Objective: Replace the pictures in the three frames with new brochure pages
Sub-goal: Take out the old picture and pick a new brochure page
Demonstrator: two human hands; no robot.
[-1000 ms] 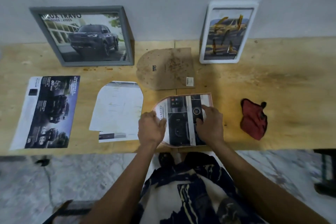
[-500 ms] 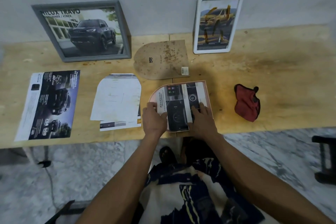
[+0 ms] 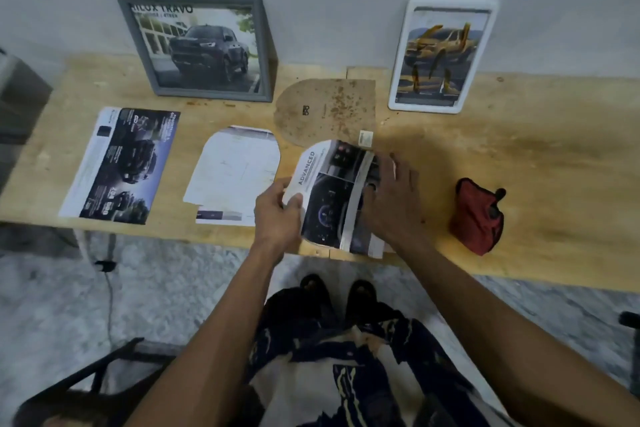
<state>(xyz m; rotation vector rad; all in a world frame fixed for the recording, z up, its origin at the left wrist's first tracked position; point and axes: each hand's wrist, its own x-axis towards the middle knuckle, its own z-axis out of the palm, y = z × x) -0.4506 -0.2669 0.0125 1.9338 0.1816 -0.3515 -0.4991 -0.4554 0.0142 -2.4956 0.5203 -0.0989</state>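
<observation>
Lifted off table point(image 3: 519, 163) now: arch-cut brochure page point(image 3: 332, 194), front edge. Left hand point(image 3: 277, 215) pinches its left side; right hand point(image 3: 391, 198) spread flat on its right. 2 frames at back edge: grey frame point(image 3: 201, 45), white frame point(image 3: 441, 56). 1 backing board point(image 3: 325, 111), 1 red pouch point(image 3: 476, 217).

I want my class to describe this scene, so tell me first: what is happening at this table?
A person stands at a wooden table, working on an arch-shaped brochure cutout marked ADVANCED. The left hand grips its near left edge and the right hand presses on its right side. Its brown arched backing board lies just behind. A grey frame and a white frame, both with truck pictures, lean against the wall. A brochure page, a pale arch-shaped sheet and a red pouch lie around.
</observation>
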